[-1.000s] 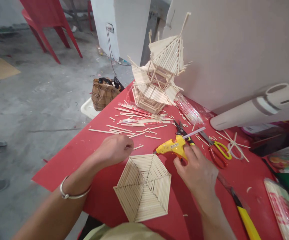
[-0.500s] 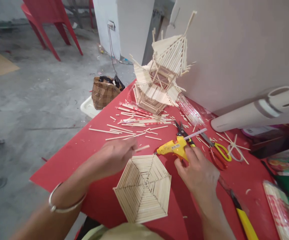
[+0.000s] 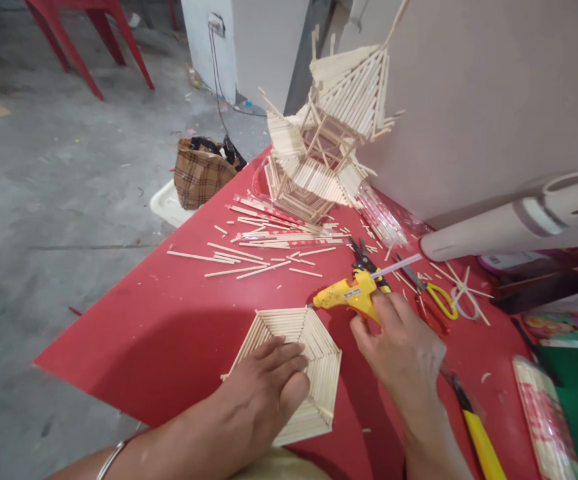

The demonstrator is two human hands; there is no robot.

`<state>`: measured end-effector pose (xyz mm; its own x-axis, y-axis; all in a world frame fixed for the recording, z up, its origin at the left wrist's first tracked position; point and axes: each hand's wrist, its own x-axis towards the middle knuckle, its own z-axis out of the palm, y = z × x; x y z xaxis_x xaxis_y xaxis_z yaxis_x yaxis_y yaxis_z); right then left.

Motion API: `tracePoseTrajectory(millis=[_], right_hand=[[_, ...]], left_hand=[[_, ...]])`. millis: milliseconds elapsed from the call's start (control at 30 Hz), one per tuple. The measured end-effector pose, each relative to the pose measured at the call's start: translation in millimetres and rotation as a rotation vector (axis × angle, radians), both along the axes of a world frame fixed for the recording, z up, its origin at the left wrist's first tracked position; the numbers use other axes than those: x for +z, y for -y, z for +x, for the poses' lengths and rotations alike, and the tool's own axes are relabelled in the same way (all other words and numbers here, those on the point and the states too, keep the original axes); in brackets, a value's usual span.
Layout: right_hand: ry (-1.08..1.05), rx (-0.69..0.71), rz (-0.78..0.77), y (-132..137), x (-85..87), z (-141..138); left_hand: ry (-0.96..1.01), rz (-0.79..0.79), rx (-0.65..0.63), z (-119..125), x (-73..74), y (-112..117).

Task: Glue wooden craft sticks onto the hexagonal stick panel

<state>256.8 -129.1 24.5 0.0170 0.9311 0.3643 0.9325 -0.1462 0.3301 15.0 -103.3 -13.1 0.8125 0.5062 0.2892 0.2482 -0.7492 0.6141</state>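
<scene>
A flat hexagon of glued wooden sticks lies on the red table near its front edge. My left hand rests on top of the hexagon, fingers stretched out flat, holding nothing that I can see. My right hand is wrapped round the handle of a yellow glue gun, whose nozzle points left toward the hexagon's far edge.
A tall stick model stands at the table's back against a pale wall. Loose sticks are scattered mid-table. Scissors, dark snips, a yellow-handled knife, a white tube and stick packets lie right. A checked bag sits on the floor.
My left hand, which pinched a short stick beside the hexagon, has come back and down flat onto the hexagon; the stick is no longer visible. The right hand stays on the glue gun.
</scene>
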Motion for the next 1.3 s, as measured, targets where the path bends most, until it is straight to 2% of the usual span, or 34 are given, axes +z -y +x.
tracePoseTrajectory(millis=[133, 300, 400, 633, 867, 1167, 1300], right_hand=[[0.008, 0.004, -0.007, -1, 2.6, -1], [0.019, 0.025, 0.0, -3, 6.6, -3], [0.026, 0.032, -0.002, -3, 6.5, -3], [0.032, 0.032, 0.005, -1, 6.9, -4], [0.009, 0.039, 0.006, -3, 5.9, -8], [-0.035, 0.106, 0.03, -9, 2.9, -18], [-0.07, 0.127, 0.015, -13, 3.8, -25]], left_hand=[[0.03, -0.028, -0.009, 1, -3.5, 1], [0.007, -0.066, -0.016, 0, 2.9, 1], [0.0, -0.017, -0.016, -2, 5.0, 0], [-0.01, 0.036, 0.002, 1, -7.4, 6], [0.017, 0.133, 0.021, 2, -7.8, 5], [0.007, 0.15, 0.033, 5, -19.8, 13], [-0.013, 0.151, 0.028, 4, -18.4, 11]])
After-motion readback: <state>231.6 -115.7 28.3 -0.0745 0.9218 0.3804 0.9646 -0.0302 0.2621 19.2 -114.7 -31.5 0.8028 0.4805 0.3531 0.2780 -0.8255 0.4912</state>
